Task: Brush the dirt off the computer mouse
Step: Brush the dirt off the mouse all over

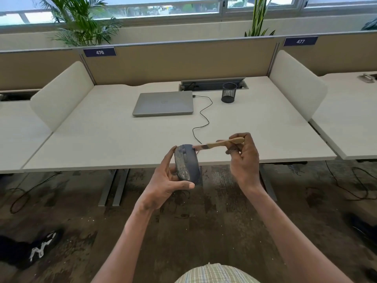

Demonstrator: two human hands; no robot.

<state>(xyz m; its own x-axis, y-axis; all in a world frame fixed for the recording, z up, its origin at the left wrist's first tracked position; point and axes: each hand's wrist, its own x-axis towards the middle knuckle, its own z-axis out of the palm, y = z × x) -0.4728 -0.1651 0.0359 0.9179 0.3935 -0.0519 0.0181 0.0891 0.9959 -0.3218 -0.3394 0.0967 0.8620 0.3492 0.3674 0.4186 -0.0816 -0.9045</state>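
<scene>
Left hand (163,180) grips dirty mouse (186,163); right hand (243,158) pinches brush (219,144); labels (99,52) read 476, 477.

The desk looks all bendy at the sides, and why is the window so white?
In the head view, the wide-angle lens curves the desk edges and dividers outward; daylight washes out the window behind the plants; the mouse in the left hand looks sharp, dirt visible, while the brush in the right hand is slightly soft at its bristles.
</scene>
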